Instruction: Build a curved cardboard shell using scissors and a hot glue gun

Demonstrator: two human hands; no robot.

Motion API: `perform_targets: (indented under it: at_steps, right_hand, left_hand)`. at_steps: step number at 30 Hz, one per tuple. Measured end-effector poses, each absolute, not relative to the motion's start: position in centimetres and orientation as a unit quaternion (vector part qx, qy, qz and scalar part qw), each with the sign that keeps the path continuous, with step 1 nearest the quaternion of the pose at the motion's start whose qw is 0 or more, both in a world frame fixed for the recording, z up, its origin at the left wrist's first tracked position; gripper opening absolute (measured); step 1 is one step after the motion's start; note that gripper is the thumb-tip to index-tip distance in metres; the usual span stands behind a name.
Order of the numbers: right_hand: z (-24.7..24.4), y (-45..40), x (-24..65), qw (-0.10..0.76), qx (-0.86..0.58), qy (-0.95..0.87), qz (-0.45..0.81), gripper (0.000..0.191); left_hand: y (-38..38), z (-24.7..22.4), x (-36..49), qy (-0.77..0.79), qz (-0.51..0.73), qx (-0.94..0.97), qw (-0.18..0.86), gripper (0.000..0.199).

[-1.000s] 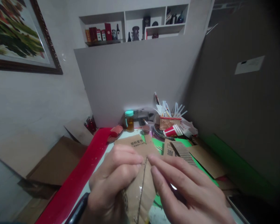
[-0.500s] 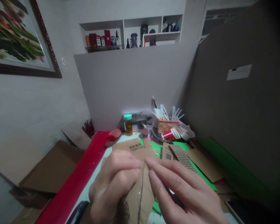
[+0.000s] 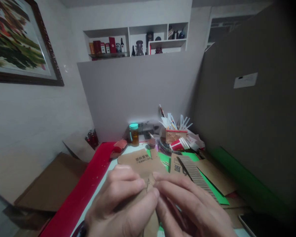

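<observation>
Both hands meet at the bottom centre over a folded brown cardboard piece (image 3: 151, 223). My left hand (image 3: 124, 200) has its fingers curled and its thumb stretched across the cardboard, pinching its left side. From the right, my right hand (image 3: 187, 204) grips the cardboard's other side between fingertips and thumb. The two sets of fingertips almost touch and cover much of the piece. Just beyond them lies a flat cardboard sheet (image 3: 135, 159) with dark printed characters. A corrugated cardboard piece (image 3: 196, 172) rests on green paper to the right.
Behind stand a teal-lidded bottle (image 3: 134, 135), a box of white strips (image 3: 176, 135) and a tipped red-and-white cup (image 3: 179, 144). Red cloth (image 3: 76, 194) runs along the left. A dark flat object (image 3: 259, 225) lies at lower right. Grey panels (image 3: 138, 95) enclose the back and right.
My left thumb has stretched out over the cardboard towards my right fingertips, covering more of it. The camera view has tilted slightly upward, so the background sits lower.
</observation>
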State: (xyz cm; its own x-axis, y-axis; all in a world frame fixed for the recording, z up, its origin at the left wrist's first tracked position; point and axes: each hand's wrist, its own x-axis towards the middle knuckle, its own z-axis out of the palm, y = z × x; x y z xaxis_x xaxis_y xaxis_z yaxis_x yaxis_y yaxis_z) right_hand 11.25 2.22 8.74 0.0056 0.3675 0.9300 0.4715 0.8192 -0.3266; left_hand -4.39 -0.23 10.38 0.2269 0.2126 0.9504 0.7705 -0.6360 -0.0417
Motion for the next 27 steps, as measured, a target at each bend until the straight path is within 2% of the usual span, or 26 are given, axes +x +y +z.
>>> perform_targets:
  at_steps: [8, 11, 21, 24, 27]
  right_hand:
    - [9.2, 3.4, 11.0, 0.645, -0.223, -0.731, 0.004, 0.016]
    - [9.5, 4.0, 11.4, 0.622, -0.203, -0.756, 0.000, 0.013]
    - [9.5, 4.1, 12.6, 0.560, -0.179, -0.808, 0.036, 0.010]
    - [9.7, 4.4, 12.6, 0.551, -0.166, -0.817, 0.011, 0.010]
    - [10.2, 4.9, 12.8, 0.533, -0.129, -0.833, -0.076, 0.014]
  left_hand:
    - [1.1, 9.8, -3.6, -0.291, -0.600, -0.705, 0.240, 0.021]
    - [1.8, 9.5, -3.4, -0.251, -0.622, -0.705, 0.230, 0.016]
    - [1.4, 9.5, -3.8, -0.266, -0.612, -0.718, 0.199, 0.014]
    - [1.2, 9.4, -4.2, -0.273, -0.588, -0.735, 0.198, 0.016]
    - [1.2, 9.2, -4.6, -0.275, -0.579, -0.741, 0.199, 0.019]
